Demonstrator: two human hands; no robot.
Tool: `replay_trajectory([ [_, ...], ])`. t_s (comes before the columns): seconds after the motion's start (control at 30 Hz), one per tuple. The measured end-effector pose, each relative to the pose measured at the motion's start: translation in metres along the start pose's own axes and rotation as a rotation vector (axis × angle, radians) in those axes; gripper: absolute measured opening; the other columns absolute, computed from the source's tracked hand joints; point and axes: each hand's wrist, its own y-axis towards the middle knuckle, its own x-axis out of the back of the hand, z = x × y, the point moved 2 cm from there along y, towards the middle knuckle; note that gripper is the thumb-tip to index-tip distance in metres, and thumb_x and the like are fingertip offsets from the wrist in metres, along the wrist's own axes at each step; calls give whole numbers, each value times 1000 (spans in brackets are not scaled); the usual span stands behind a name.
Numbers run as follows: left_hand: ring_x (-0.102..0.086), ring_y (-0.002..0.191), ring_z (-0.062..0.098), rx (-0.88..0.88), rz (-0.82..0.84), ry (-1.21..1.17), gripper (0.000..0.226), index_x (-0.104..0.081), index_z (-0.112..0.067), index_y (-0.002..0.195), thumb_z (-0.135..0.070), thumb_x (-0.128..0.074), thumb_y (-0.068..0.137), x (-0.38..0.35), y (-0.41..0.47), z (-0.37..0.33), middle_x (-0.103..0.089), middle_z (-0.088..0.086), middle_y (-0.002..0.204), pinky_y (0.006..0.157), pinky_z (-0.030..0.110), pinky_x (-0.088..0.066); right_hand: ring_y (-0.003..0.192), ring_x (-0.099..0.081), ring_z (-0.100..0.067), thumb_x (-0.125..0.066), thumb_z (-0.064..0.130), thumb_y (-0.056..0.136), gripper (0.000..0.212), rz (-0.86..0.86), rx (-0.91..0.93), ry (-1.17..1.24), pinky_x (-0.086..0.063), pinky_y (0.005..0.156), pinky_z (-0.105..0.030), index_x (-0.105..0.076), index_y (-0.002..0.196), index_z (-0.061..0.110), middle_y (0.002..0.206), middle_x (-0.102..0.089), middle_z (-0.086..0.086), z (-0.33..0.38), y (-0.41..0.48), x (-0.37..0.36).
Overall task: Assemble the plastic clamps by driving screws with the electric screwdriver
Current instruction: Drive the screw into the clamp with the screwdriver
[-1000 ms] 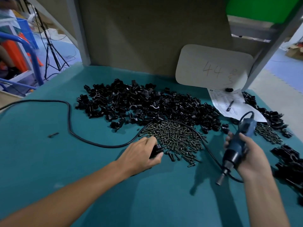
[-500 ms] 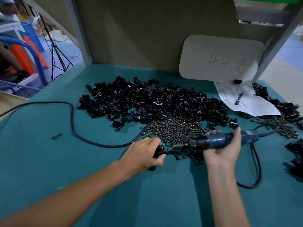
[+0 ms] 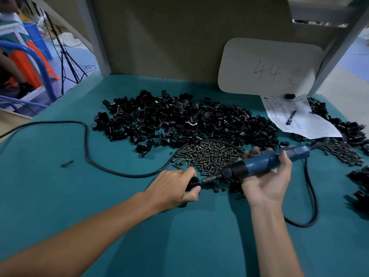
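matt teal cloth-like table, glossy black plastic clamps, dull dark metal screws, smooth blue plastic screwdriver, rubbery black cable, printed paper sheet

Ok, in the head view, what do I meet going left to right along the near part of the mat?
Lone screw → left hand → black clamp it grips → right hand holding the electric screwdriver → cord loop → clamps at right edge.
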Motion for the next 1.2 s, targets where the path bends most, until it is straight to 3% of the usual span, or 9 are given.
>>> replay_trajectory([
  [0.13,-46,55,18,-1,8,-17,29,-32,-26,94,-55,-29,87,0,-1,0,-51,-6,67,51,32,-28,92,-65,-24,-66,47,93,30,107,-67,-26,-49,105,-51,-61,104,20,97,-65,-5,1,-1,-2],
  [0.23,-44,57,15,51,-39,55,33,-31,-27,93,-60,-32,85,0,-1,-1,-48,-10,70,52,30,-29,81,-65,-18,-68,52,92,46,-23,-57,-163,-57,96,-48,-55,116,15,87,-63,-2,-4,-1,-2],
  [0.33,-38,57,12,29,-170,164,41,-44,-21,88,-62,-43,85,3,-2,-3,-44,-13,67,48,27,-29,82,-65,-17,-67,55,89,61,-102,-9,-208,-59,93,-46,-49,131,15,91,-61,-3,-7,-1,2],
  [0.43,-41,56,11,-40,-262,188,39,-50,-18,83,-57,-54,87,5,-4,-6,-50,-10,63,40,27,-32,80,-66,-17,-72,58,81,67,-109,6,-214,-60,89,-44,-50,128,16,89,-62,-3,-5,-3,3],
  [0.53,-40,56,11,-48,-297,200,36,-49,-18,80,-52,-60,85,6,-3,-7,-51,-10,62,40,27,-30,78,-65,-16,-74,57,82,65,-137,-9,-140,-61,87,-43,-52,127,16,88,-62,-2,-7,-5,5],
  [0.7,-38,53,11,-22,-309,216,33,-50,-17,79,-46,-64,82,5,-4,-7,-51,-10,59,40,25,-24,72,-63,-14,-70,46,92,40,-171,-12,-99,-61,80,-37,-52,111,17,80,-61,1,-12,-4,9],
  [0.87,-47,52,12,-12,-304,191,34,-54,-15,81,-49,-55,82,7,-4,-9,-55,-10,60,40,24,-24,72,-63,-14,-65,44,95,32,-148,-11,-91,-59,86,-38,-49,107,19,80,-60,2,-12,-3,9],
  [1.07,-46,50,11,-7,-328,178,36,-54,-14,80,-50,-53,81,8,-5,-8,-55,-9,59,38,22,-27,75,-65,-13,-64,50,96,37,-122,-14,-81,-52,102,-36,-49,110,19,82,-64,3,-12,-3,6],
  [1.2,-47,51,11,-15,-319,206,35,-51,-15,79,-49,-52,83,7,-4,-8,-54,-9,59,39,23,-26,73,-64,-12,-66,49,94,39,-126,9,-111,-51,104,-37,-48,115,21,83,-61,2,-12,-6,4],
])
